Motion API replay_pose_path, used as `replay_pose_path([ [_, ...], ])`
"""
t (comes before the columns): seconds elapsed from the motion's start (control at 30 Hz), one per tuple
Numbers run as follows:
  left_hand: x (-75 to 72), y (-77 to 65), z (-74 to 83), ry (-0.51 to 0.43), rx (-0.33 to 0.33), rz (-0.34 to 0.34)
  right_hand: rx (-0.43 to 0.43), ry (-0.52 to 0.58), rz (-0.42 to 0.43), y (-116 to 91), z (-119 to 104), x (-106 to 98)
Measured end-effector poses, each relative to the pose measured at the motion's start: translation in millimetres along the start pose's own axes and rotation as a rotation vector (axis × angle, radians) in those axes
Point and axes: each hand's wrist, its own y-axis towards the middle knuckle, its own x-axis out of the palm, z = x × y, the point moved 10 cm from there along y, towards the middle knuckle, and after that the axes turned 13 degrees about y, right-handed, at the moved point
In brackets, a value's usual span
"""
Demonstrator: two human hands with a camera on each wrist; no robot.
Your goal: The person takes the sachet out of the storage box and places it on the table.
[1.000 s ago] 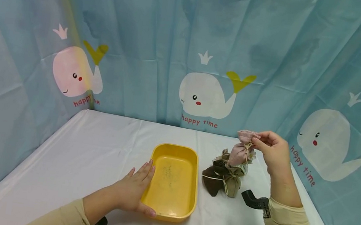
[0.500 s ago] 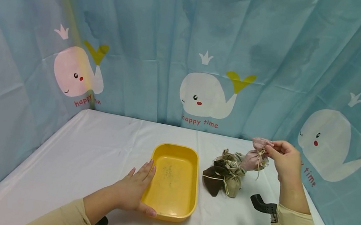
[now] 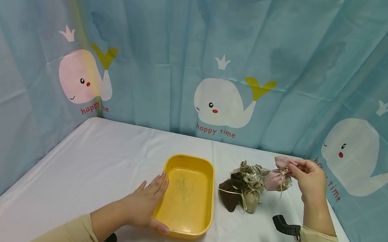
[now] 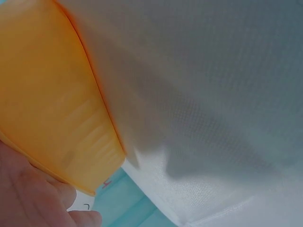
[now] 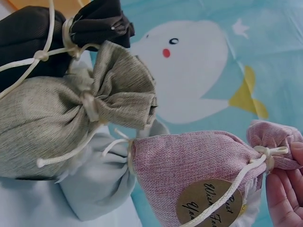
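Note:
My right hand [image 3: 310, 180] pinches the gathered neck of a pink drawstring pouch [image 3: 276, 179]. In the right wrist view, the pink pouch [image 5: 189, 168] shows a cream cord and a round brown sticker. Left of it cluster a dark brown pouch [image 3: 230, 195], a beige pouch [image 3: 251, 199] and a pale grey pouch [image 5: 97, 177]. My left hand [image 3: 141, 206] lies with spread fingers along the left rim of a yellow tray [image 3: 182, 229], its thumb at the near corner. In the left wrist view, fingers [image 4: 35, 198] touch the rim of the tray [image 4: 57, 104].
A white cloth [image 3: 98, 165] covers the table. Behind it and on both sides hangs a blue curtain [image 3: 149, 69] printed with whales. A black wrist mount [image 3: 287, 226] juts from the right sleeve.
My right hand has carried the pink pouch right and downward, from above the other pouches to beside them. The left hand and the tray keep their places.

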Motion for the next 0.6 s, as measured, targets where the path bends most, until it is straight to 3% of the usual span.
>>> replay_pose_path([
  [0.17, -1.3, -0.6, 0.3, 0.002, -0.004, -0.002, 0.015, 0.120, -0.003, 17.7, 44.6, -15.0],
  [0.23, -2.6, -1.2, 0.3, 0.001, -0.003, 0.001, 0.029, 0.065, -0.026, 14.9, 44.9, -12.7],
  [0.37, -4.5, -2.1, 0.7, 0.001, 0.003, 0.010, 0.051, 0.099, -0.026, 14.4, 58.8, -13.7],
  [0.4, -4.3, -2.2, 0.6, 0.002, 0.003, 0.009, 0.069, 0.047, -0.010, 13.4, 61.7, -14.4],
  [0.5, -3.2, -2.0, 0.5, 0.009, 0.000, 0.004, 0.088, 0.119, -0.001, 19.3, 85.7, -19.3],
  [0.6, -1.6, -1.5, -0.2, 0.004, -0.008, -0.004, 0.087, 0.088, 0.015, 27.8, 112.0, -25.5],
])
